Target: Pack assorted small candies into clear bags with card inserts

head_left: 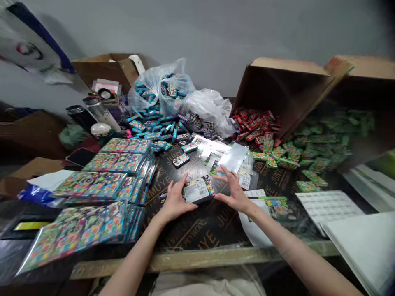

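Observation:
A small stack of printed boxes (197,190), with a white barcode label facing up, lies on the dark board between my hands. Around its left end, my left hand (176,200) curves with thumb and index finger apart; whether it presses on the stack I cannot tell. My right hand (236,194) is spread open at the other end, its thumb close to the corner. Just beyond lies a single small box (181,160), and a clear plastic sleeve (235,157) rests on papers past my right fingers.
Stacked sleeved packs (98,185) fill the left side. Blue boxes (151,125) spill from a clear bag (180,78) at the back. Red boxes (256,123) and green boxes (324,142) lie by open cartons (277,82). White label sheets (330,207) lie at right. A wooden edge (216,257) runs along the front.

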`<state>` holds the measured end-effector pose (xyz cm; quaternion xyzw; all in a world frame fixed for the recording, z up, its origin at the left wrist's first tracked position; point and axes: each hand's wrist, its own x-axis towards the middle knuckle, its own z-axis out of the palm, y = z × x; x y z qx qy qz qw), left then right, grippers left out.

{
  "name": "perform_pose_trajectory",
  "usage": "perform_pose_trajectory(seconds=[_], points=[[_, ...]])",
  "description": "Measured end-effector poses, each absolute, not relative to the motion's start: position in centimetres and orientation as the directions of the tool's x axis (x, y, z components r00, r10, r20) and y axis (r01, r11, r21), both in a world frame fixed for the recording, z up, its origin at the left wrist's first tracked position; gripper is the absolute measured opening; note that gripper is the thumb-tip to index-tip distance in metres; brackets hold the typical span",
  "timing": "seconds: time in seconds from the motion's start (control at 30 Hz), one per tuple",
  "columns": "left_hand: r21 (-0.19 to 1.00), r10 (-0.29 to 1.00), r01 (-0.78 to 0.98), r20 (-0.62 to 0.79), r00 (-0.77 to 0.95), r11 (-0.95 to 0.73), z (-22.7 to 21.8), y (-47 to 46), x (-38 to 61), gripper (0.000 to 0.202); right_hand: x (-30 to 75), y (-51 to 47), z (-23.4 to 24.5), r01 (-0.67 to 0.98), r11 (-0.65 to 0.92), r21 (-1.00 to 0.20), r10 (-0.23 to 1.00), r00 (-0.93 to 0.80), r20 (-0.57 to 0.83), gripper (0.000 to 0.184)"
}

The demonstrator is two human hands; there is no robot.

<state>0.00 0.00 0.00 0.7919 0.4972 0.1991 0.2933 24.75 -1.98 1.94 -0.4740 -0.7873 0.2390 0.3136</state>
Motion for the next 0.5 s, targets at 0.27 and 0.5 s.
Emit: perform_pose_trajectory(seconds=[0.27, 0.5], points=[[0.544, 0.845, 0.704, 0.017, 0.535, -0.456, -1.8, 0.4, 0.7, 0.1, 25.5, 9.1, 0.5, 0.801, 0.213, -0.56, 0.943, -0.02, 0.331, 0.048], [0.561, 0.79, 0.672, -0.05, 0.611, -0.484, -1.2, 0.5, 0.5, 0.093, 24.6, 23.5, -1.8, 0.979, -0.008, -0.206, 0.942, 0.076, 0.326, 0.079]])
